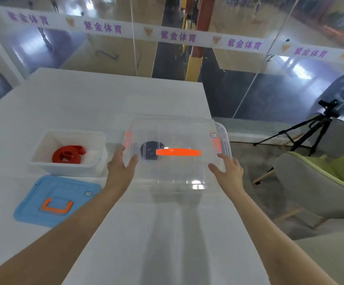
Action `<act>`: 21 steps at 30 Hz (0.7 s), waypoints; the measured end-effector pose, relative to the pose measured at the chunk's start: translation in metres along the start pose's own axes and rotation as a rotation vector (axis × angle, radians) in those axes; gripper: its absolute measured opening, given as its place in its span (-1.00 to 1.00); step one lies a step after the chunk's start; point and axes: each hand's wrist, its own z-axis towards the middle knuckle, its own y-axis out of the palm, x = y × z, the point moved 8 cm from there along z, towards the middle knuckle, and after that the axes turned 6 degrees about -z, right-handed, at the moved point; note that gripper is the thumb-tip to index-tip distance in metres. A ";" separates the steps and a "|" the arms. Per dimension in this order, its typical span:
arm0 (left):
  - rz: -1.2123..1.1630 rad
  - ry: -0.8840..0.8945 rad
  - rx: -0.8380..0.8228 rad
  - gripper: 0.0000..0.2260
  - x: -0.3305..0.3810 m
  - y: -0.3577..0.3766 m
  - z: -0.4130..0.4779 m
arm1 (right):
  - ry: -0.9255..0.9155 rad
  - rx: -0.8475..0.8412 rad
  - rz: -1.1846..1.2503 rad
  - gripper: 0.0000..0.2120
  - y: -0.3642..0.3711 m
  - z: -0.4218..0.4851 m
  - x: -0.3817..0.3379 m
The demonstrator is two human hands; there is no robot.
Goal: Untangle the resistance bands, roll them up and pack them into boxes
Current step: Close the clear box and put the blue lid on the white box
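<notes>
A: Where did things stand at that moment?

B: Both hands had the clear rectangular plastic lid by its short edges. The left hand gripped the left edge, thumb on top and fingers along the side. The right hand gripped the right edge the same way. The lid, with a flat orange strap handle in its middle, hung over the clear plastic box at the right side of the white table. It was not square to the box, whose rim showed past the lid on the far right.

A: And the bands?

B: 1 dark rolled resistance band lay in that clear box, seen through the lid. 1 red rolled resistance band sat in the open white plastic tub to the left. A blue plastic lid with an orange handle lay flat on the table, just near of the tub.

A: How should the closing have been done well?

B: I judged it a matter of lining up first and pressing second. The lid wanted shifting right and far until all 4 corners sat over the rim, then lowering level so neither end caught. The dark roll looked low enough to clear, though blur made that uncertain. Only with the lid flat would I have pressed the edges and closed the orange side latches.
</notes>
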 end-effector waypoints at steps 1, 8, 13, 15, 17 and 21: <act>0.006 -0.012 0.011 -0.53 0.007 0.005 0.018 | 0.006 -0.015 -0.007 -0.54 0.002 0.019 -0.005; 0.209 -0.051 -0.097 -0.38 0.012 0.043 0.105 | 0.037 -0.121 -0.103 -0.47 0.029 0.110 -0.018; 0.475 -0.002 -0.173 -0.32 0.002 0.063 0.120 | -0.040 -0.194 -0.206 -0.38 0.051 0.119 -0.013; 0.549 -0.025 -0.210 -0.24 -0.005 0.066 0.120 | -0.068 -0.201 -0.258 -0.36 0.054 0.117 -0.015; 0.545 -0.040 -0.232 -0.14 -0.008 0.066 0.118 | -0.093 -0.198 -0.306 -0.36 0.055 0.114 -0.017; 0.582 -0.070 -0.282 0.03 -0.010 0.065 0.117 | -0.130 -0.191 -0.364 -0.37 0.058 0.108 -0.014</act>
